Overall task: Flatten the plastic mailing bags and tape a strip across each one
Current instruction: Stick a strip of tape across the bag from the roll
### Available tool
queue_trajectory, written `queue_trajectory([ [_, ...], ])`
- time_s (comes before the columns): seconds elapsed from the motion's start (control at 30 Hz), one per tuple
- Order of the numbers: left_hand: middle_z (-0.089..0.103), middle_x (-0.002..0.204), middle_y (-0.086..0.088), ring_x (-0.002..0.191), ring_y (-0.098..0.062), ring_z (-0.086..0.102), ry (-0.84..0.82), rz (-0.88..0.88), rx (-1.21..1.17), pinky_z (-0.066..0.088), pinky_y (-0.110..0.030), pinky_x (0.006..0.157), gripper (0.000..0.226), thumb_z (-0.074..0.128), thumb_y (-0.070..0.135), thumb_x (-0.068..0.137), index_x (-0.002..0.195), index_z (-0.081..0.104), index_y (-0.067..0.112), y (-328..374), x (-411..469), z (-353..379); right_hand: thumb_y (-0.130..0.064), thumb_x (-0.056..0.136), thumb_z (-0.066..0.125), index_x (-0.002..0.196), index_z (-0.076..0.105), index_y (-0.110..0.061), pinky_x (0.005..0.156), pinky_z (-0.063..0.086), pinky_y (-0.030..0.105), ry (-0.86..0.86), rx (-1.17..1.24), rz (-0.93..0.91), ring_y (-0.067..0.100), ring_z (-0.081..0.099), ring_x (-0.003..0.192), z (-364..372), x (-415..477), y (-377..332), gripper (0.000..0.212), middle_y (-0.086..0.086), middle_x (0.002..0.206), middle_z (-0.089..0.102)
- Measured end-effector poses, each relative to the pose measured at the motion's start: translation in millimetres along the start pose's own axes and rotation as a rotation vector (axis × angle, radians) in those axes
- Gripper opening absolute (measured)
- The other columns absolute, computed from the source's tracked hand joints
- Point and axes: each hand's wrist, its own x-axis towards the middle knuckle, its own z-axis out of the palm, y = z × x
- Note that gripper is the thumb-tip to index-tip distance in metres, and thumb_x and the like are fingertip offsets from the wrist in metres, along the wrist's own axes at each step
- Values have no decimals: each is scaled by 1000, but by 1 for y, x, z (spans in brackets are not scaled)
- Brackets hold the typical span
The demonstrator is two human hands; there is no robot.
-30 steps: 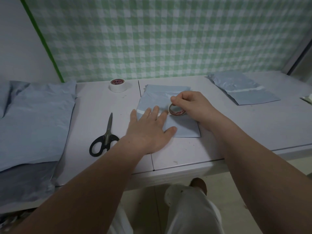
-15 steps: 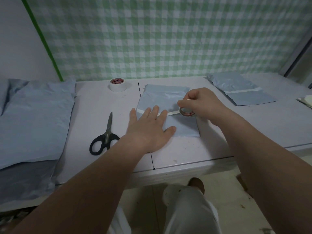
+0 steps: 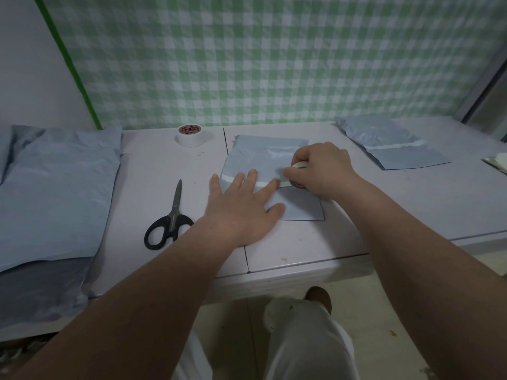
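A pale blue mailing bag (image 3: 263, 157) lies flat on the white table (image 3: 153, 171) in front of me. My left hand (image 3: 244, 207) presses flat on its left half with fingers spread, over a white tape strip (image 3: 229, 177) that runs across the bag. My right hand (image 3: 321, 168) grips a small tape roll (image 3: 299, 165) at the bag's right side; the strip leads from under my left fingers to the roll.
Black-handled scissors (image 3: 170, 218) lie left of the bag. A larger white tape roll (image 3: 190, 135) stands at the back. A stack of blue bags (image 3: 55, 193) sits at the left, and taped bags (image 3: 389, 144) lie at the back right.
My right hand has drawn the small roll rightward across the bag, stretching out the strip. My left hand has stayed flat on the bag.
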Motion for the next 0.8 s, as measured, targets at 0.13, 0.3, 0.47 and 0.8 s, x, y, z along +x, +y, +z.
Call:
queue_trajectory([
  [0.13, -11, 160, -1, 146, -22, -10, -9, -14, -10, -12, -64, 108, 54, 8, 61, 93, 145, -4, 51, 3, -1, -1, -36, 82, 59, 73, 58, -26, 81, 30, 33, 20, 3, -7, 19, 51, 93, 4, -3, -2, 13, -6, 76, 59],
  [0.3, -13, 159, -8, 146, -29, -13, -28, -41, 2, -12, -68, 105, 52, 5, 64, 92, 143, -6, 55, 12, 1, -2, -35, 81, 60, 78, 56, -26, 78, 31, 33, 115, 126, 43, 22, 46, 92, 21, -12, -1, 10, -5, 74, 57],
  [0.47, -12, 159, -9, 146, -29, -12, -22, -53, -16, -13, -67, 106, 55, 2, 65, 92, 145, -2, 53, 13, 0, -1, -34, 79, 58, 80, 54, -24, 78, 33, 36, 207, 141, 53, 22, 42, 87, 31, -18, 0, 11, -6, 69, 53],
  [0.8, -7, 160, 0, 147, -16, -8, 22, -93, -7, -14, -61, 109, 59, 3, 60, 94, 149, 2, 40, -9, -6, 0, -35, 83, 54, 83, 50, -28, 78, 30, 35, 222, 122, 59, 21, 39, 86, 33, -19, 2, 9, -5, 75, 57],
])
